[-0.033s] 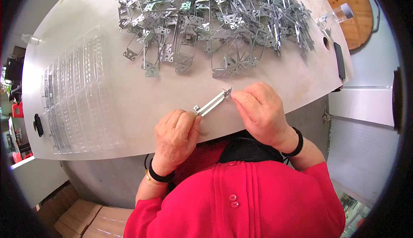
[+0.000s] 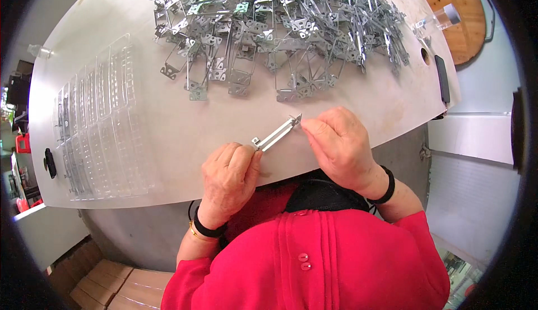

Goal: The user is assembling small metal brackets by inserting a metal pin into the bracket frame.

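Note:
A slim metal bracket (image 2: 276, 136) with two parallel bars and a small plate at each end slants between my hands, just above the near part of the table. My left hand (image 2: 230, 170) pinches its lower left end between thumb and fingers. At the upper right end, the thumb and fingertips of my right hand (image 2: 338, 144) are closed at the small plate. The fingers partly hide both ends. Beyond my hands lies a big tangled heap of similar silver brackets (image 2: 241, 27), with several lying at its near edge.
Clear plastic compartment trays (image 2: 106, 125) lie on the white table (image 2: 174, 125) at left, with metal pieces in their left compartments. A clear bottle (image 2: 434, 19) lies at the far right, near a round hole (image 2: 425, 56) and a dark flat object (image 2: 443, 79). Cardboard boxes (image 2: 106, 282) sit below left.

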`<control>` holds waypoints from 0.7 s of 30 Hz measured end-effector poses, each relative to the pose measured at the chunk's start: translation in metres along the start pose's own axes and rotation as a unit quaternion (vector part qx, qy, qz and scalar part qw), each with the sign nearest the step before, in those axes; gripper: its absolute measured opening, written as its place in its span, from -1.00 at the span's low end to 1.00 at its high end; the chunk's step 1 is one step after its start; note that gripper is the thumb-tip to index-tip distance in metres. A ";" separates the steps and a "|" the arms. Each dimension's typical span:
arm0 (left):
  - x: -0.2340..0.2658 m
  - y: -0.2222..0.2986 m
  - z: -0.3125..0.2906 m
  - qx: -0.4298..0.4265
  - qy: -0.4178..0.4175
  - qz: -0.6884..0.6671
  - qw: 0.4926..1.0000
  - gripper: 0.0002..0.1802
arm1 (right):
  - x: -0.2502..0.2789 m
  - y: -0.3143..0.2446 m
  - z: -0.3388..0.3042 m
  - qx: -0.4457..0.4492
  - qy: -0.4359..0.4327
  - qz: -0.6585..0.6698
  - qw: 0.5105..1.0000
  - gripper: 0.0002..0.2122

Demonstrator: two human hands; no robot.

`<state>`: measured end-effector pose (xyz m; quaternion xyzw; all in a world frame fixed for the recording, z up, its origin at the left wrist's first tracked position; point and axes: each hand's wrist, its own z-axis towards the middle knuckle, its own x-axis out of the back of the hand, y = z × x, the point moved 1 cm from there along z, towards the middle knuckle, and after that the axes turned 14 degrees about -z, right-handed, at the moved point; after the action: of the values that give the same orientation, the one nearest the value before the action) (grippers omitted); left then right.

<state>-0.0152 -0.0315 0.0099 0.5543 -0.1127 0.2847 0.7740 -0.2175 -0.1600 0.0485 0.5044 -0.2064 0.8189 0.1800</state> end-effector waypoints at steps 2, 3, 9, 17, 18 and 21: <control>0.000 0.000 0.000 0.000 0.001 0.000 1.000 -0.86 | 0.000 0.003 0.000 0.007 -0.002 -0.001 1.000 -0.73; 0.000 0.000 0.000 0.000 0.002 -0.001 1.000 -0.86 | -0.001 0.004 -0.001 0.005 -0.001 -0.006 1.000 -0.73; 0.000 0.000 -0.001 -0.001 0.000 0.000 1.000 -0.86 | 0.000 0.002 -0.001 -0.003 0.001 0.000 1.000 -0.75; 0.000 0.001 0.000 0.002 -0.002 0.004 1.000 -0.85 | 0.000 0.003 -0.002 -0.002 -0.002 -0.016 1.000 -0.75; 0.000 0.000 -0.001 0.005 -0.002 0.002 1.000 -0.85 | 0.000 0.003 -0.003 0.001 -0.003 -0.013 1.000 -0.74; -0.001 -0.002 -0.001 -0.005 0.004 0.009 1.000 -0.86 | -0.002 0.004 -0.004 0.005 -0.002 -0.014 1.000 -0.73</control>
<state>-0.0150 -0.0313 0.0075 0.5482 -0.1161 0.2933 0.7746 -0.2218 -0.1614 0.0439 0.5099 -0.1956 0.8161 0.1889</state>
